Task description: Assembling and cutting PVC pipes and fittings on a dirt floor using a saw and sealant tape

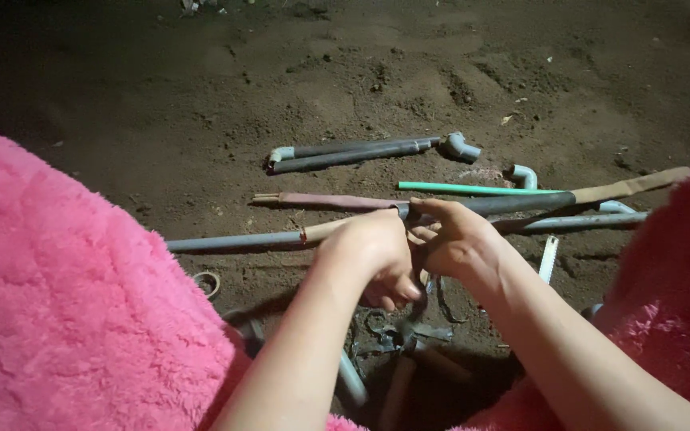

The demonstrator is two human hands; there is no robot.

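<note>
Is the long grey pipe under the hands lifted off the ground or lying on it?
Cannot tell for sure. The long grey pipe runs level across the dirt, but both hands cover its middle.

Bare dirt ground (201,120) carries grey pipes (353,153), a green rod (473,189)

Hands (417,247) at centre on long pipe (241,240); elbow-jointed pipes (353,153) behind; tape roll (207,282) left; saw blade (549,259) right.
</note>
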